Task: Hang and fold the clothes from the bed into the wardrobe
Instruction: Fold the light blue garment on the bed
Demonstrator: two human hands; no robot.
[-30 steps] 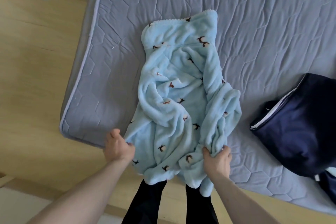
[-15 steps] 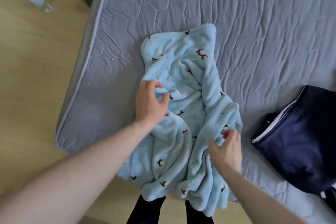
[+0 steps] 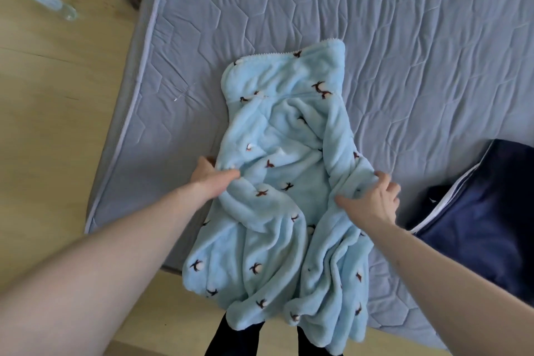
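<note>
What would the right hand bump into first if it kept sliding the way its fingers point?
Probably nothing hard: the right hand already grips the blue fleece, fingers pointing up the bed, so past the fleece's edge only bare mattress lies ahead.

A grey quilted mattress sits on a pale wooden floor in daylight.

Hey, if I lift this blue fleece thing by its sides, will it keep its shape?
Probably not. The blue fleece garment lies in soft rumpled folds and droops over the mattress edge, so it likely sags. It bunches where the left hand and right hand grip it, so it should hold without slipping.
</note>
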